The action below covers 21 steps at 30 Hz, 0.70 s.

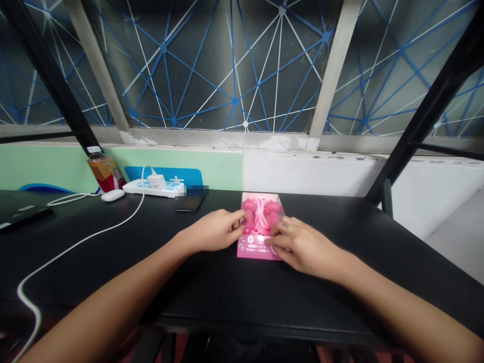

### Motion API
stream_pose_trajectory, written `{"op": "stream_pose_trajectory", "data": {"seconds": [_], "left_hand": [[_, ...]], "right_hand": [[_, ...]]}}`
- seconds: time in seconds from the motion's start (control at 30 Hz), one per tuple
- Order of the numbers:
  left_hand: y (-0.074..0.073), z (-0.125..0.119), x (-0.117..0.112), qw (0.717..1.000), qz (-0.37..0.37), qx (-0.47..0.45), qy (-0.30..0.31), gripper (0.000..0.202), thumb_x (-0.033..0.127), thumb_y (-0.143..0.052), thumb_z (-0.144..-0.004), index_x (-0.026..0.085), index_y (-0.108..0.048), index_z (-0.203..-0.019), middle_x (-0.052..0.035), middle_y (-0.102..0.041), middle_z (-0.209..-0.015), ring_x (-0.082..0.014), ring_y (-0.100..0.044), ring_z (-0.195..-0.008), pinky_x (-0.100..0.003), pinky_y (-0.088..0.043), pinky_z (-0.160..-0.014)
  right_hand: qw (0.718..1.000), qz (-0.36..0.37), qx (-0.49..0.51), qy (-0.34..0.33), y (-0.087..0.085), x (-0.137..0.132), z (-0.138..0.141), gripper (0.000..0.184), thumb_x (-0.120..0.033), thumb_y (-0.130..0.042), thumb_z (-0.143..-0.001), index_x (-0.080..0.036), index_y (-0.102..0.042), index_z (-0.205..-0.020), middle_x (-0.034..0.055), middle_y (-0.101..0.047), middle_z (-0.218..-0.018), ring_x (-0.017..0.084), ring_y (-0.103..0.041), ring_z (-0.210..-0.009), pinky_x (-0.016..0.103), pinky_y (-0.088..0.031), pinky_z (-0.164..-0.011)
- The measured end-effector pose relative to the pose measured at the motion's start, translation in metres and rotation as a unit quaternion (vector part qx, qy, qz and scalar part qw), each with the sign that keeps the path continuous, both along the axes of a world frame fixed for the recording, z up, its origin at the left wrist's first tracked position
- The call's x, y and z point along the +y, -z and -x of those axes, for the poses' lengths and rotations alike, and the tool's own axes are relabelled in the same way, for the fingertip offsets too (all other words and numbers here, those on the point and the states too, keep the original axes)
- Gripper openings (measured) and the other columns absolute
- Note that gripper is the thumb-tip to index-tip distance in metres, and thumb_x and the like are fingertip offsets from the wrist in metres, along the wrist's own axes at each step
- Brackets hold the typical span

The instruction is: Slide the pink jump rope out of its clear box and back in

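Note:
A pink box (254, 253) with a clear window lies flat on the black table. Through the window shows a pink skipping rope (260, 216), its cord bundled between two thick handles. My left hand (216, 229) is at the box's left edge, thumb and fingers bent together against it. At the right edge, my right hand (300, 244) has its fingers curled over the side and the printed lower front. Both hands hide parts of the box's sides, and the right fingertips cover some of the printing.
Left of the box lie a dark phone (191, 200), a white power strip (155, 188) with a charger (156, 180), a white mouse (113, 195) and a drink bottle (105, 169). A white cable (86, 236) runs across the black table (212, 297). Black metal posts (410, 108) rise at both sides.

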<state>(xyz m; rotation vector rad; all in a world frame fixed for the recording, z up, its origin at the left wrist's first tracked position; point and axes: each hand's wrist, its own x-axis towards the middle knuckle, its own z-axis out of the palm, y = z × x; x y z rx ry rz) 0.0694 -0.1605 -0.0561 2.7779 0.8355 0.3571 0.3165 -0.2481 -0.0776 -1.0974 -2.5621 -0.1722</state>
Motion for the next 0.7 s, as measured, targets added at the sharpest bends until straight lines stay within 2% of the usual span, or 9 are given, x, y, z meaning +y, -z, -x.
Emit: {"op": "stream_pose_trajectory", "data": {"seconds": [0.33,0.7], "left_hand": [[-0.0014,-0.0014,-0.0003,1.000,0.000,0.007,-0.006,0.018,0.027,-0.045,-0.094,0.022,-0.056,-0.107,0.0008,-0.065,-0.073,-0.0154,-0.061,-0.065,-0.024,-0.037,-0.060],[-0.0005,-0.0007,0.0000,1.000,-0.002,0.006,-0.005,0.017,0.027,-0.046,-0.093,0.023,-0.056,-0.106,0.0013,-0.065,-0.072,-0.0147,-0.060,-0.064,-0.024,-0.036,-0.059]], "right_hand": [[1.000,-0.014,-0.004,0.020,0.0034,0.0001,0.0031,0.027,-0.018,-0.047,-0.093,-0.019,-0.066,-0.112,0.0101,-0.061,-0.098,0.024,-0.055,-0.094,0.042,-0.050,-0.083],[0.999,0.027,0.022,0.019,0.0060,0.0026,0.0023,0.032,-0.015,-0.048,-0.093,-0.019,-0.062,-0.121,0.0109,-0.062,-0.104,0.025,-0.055,-0.102,0.042,-0.051,-0.086]]}}
